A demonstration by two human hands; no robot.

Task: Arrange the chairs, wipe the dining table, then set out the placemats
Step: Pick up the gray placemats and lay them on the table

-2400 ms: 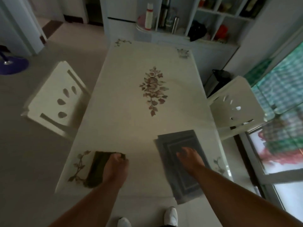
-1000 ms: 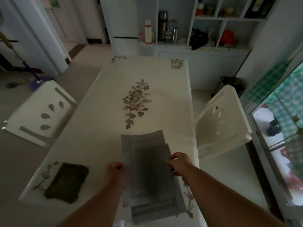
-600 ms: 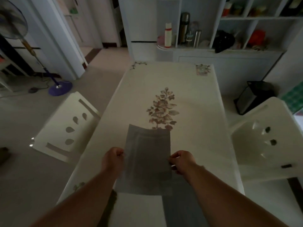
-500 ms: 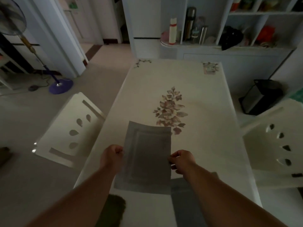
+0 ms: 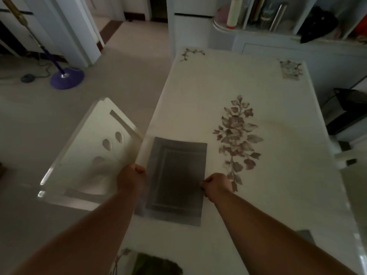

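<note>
A grey placemat (image 5: 176, 179) with a framed border is held over the left side of the white dining table (image 5: 282, 120), in front of the left chair. My left hand (image 5: 130, 177) pinches its left edge and my right hand (image 5: 215, 184) pinches its right edge. A dark green wiping cloth (image 5: 156, 264) lies at the table's near edge. A corner of the other grey placemats (image 5: 304, 235) shows behind my right forearm. The white chair (image 5: 89, 155) with leaf cut-outs stands by the table's left side.
A floral print (image 5: 236, 135) marks the table's centre. A second white chair (image 5: 341, 157) is partly visible at the right edge, a black bin (image 5: 349, 110) behind it. A fan with a purple base (image 5: 66, 77) stands on the floor far left. White shelves (image 5: 278, 26) with bottles lie beyond the table.
Both hands lifted one placemat off the stack near my right and carried it left and forward to the spot before the left chair. The cloth was let go earlier.
</note>
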